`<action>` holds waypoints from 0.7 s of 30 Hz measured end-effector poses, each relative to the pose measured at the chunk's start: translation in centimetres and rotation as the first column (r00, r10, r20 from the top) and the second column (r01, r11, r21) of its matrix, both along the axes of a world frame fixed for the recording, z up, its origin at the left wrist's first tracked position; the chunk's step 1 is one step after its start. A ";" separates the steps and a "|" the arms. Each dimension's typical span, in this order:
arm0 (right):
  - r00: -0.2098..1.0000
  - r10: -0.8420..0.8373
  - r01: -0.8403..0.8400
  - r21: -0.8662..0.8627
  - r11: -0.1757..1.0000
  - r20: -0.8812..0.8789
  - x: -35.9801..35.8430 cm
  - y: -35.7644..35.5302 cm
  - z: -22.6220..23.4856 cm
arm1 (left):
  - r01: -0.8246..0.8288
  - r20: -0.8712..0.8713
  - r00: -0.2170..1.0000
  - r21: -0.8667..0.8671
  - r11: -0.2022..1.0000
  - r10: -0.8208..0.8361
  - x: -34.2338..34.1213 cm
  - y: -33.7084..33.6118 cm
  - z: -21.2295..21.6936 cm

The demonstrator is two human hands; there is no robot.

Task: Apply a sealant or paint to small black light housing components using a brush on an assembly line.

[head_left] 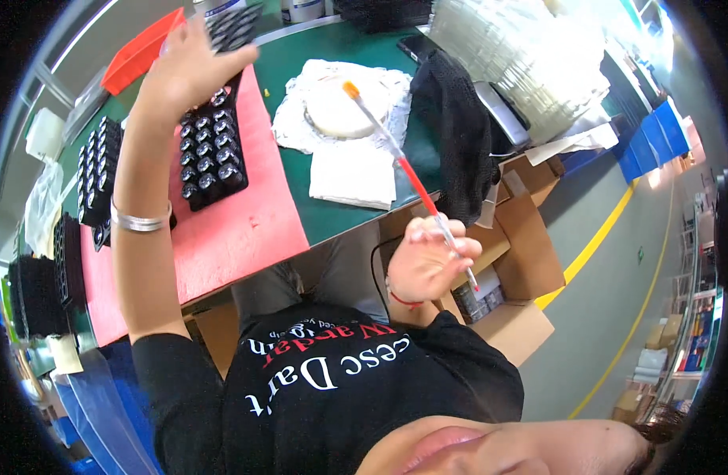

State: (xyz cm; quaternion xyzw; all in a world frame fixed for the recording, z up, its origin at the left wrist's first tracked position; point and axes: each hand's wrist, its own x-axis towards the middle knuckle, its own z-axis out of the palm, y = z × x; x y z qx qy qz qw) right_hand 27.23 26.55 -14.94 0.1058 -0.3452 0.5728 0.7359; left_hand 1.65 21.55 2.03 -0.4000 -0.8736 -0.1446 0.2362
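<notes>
My left hand point(188, 70) reaches over the far left of the bench, thumb stretched away from the fingers, whose tips are smeared by motion. Beside it is a black tray of dark round parts point(233, 28); contact between them is unclear. Below that hand, a black tray with rows of shiny black round parts point(212, 154) lies on a pink mat point(221, 245). Close to the bench's front edge, my right hand point(431, 261) is closed around a slim pen-like stick point(415, 182) with a clear and red barrel. Its orange end points away from me.
A round white object point(346, 107) rests on crumpled white wrapping, with a folded white cloth point(352, 178) before it. Right of these lie black fabric point(455, 119) and stacked clear trays point(522, 55). An orange-red bin point(142, 51) stands far left; an open carton point(530, 237) sits below the bench.
</notes>
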 end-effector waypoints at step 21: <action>0.969 -0.135 0.132 0.025 0.991 0.209 7.2 2.1 0.5 | 0.612 -0.011 0.782 -0.169 0.772 -0.623 -1.5 27.5 0.8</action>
